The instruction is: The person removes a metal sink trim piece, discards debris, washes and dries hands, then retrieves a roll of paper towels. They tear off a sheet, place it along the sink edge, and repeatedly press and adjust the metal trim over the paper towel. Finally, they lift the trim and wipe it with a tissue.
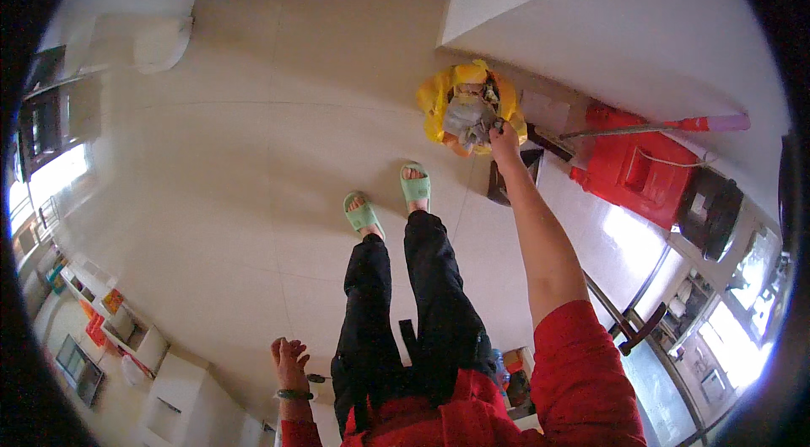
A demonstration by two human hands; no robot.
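The right hand (504, 142) is stretched far out ahead of the person, arm nearly straight, and it meets the near side of a yellow bag (439, 101) that sits on the pale floor (253, 152) close to the white wall (607, 17). The fingers are curled in at the bag's rim, just beside a crumpled grey bag (467, 116) stuffed into its open top; they look closed on something there, but from here I cannot tell whether it is the yellow edge, the grey plastic or a small dark bit that they pinch. Directly under that hand and a little to its right lies a dark dustpan (506, 181), flat on the floor. Further right of the hand stands a red bucket (637, 169), with a long red-handled mop (666, 125) lying across its top, and beyond it a black bin (713, 211). Back from the hand, toward the person, two feet in green slippers (388, 198) stand on the tiles, dark trousers above them. The left hand (288, 363) hangs low by the person's side, well apart from the bag, fingers loosely spread and holding nothing, a green bracelet (294, 395) at the wrist. Past it to the left are white shelves (126, 325) with some orange things on them.
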